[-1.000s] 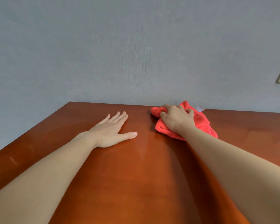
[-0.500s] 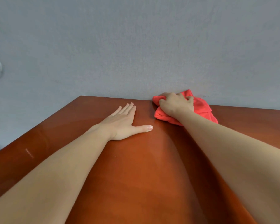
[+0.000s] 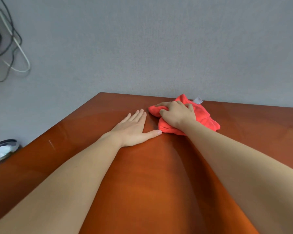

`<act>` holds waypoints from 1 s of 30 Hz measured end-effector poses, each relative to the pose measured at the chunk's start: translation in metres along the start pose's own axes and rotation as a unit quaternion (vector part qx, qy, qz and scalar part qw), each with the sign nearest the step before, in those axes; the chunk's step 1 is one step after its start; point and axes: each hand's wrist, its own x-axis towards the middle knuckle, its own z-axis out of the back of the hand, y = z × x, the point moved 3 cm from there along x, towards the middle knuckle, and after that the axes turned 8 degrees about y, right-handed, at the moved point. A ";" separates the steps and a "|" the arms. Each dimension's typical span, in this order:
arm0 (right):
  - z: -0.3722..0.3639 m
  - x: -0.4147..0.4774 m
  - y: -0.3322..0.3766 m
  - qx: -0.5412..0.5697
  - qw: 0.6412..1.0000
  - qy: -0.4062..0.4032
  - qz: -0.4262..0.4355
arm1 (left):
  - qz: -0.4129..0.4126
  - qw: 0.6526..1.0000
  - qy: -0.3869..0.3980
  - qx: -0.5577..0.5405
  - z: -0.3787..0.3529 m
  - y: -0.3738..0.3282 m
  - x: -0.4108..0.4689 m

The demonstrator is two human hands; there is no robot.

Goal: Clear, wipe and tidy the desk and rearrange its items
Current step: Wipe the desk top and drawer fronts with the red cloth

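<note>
The right hand has slid the red cloth sideways toward the left hand. A second ago a strip of bare desk shows between the cloth and the left thumb. Now the cloth's near corner sits right at the thumb tip, maybe touching it. The little white tag behind the right hand, hidden half a second ago, shows again. The view has swung left. Far to the left of the left hand, cables on the wall and a shiny round thing have come into sight.
</note>
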 end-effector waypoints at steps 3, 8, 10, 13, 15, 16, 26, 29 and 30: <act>-0.003 -0.030 0.013 0.003 1.000 0.005 0.007 | -0.001 1.000 0.000 0.002 -0.010 -0.006 -0.034; -0.007 -0.089 0.038 0.011 1.000 0.016 0.017 | 0.004 1.000 0.005 -0.001 -0.026 -0.014 -0.099; -0.007 -0.115 0.049 0.014 0.999 0.021 0.020 | 0.010 1.000 0.010 -0.006 -0.032 -0.017 -0.126; -0.009 -0.155 0.065 0.015 0.999 0.025 0.026 | 0.014 1.000 0.015 -0.007 -0.042 -0.023 -0.166; -0.011 -0.180 0.074 0.017 0.999 0.029 0.030 | 0.020 1.000 0.018 -0.009 -0.049 -0.027 -0.193; -0.011 -0.193 0.079 0.017 0.999 0.031 0.033 | 0.024 0.999 0.018 -0.011 -0.052 -0.030 -0.206; -0.011 -0.310 0.111 0.030 0.997 0.042 0.053 | 0.030 0.988 0.044 -0.146 -0.072 -0.040 -0.319; -0.011 -0.337 0.116 0.030 0.997 0.035 0.054 | 0.025 0.989 0.023 -0.143 -0.081 -0.042 -0.335; -0.012 -0.346 0.118 0.029 0.997 0.032 0.057 | 0.019 0.990 0.015 -0.142 -0.084 -0.044 -0.341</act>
